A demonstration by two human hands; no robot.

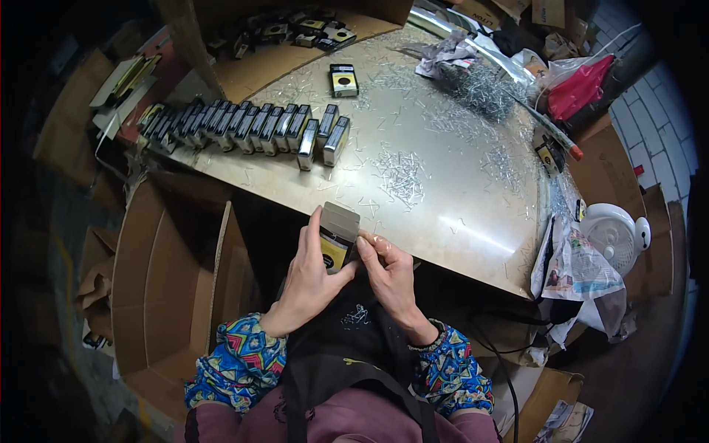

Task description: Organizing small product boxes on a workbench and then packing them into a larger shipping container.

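In front of me, just off the table's near edge, is a small black-and-yellow cardboard box (334, 257) with its grey top flap standing up. My left hand (304, 277) grips it, thumb on the near side and fingers along its left. The thumb and bent fingers of my right hand (389, 279) are closed at the box's upper right edge; a tan wrap covers one finger. What lies inside the box is hidden. Beyond it on the metal table (458, 218) lies a heap of small thin metal pins (399, 177). Some pins also lie on my dark apron (354, 316).
Closed boxes stand in a long row (247, 127) at the table's left. One box (343, 80) lies farther back. A larger pin pile (484, 92) sits back right, near a rod (546, 122). A white fan (611, 235) stands right; an open carton (166, 277) is left.
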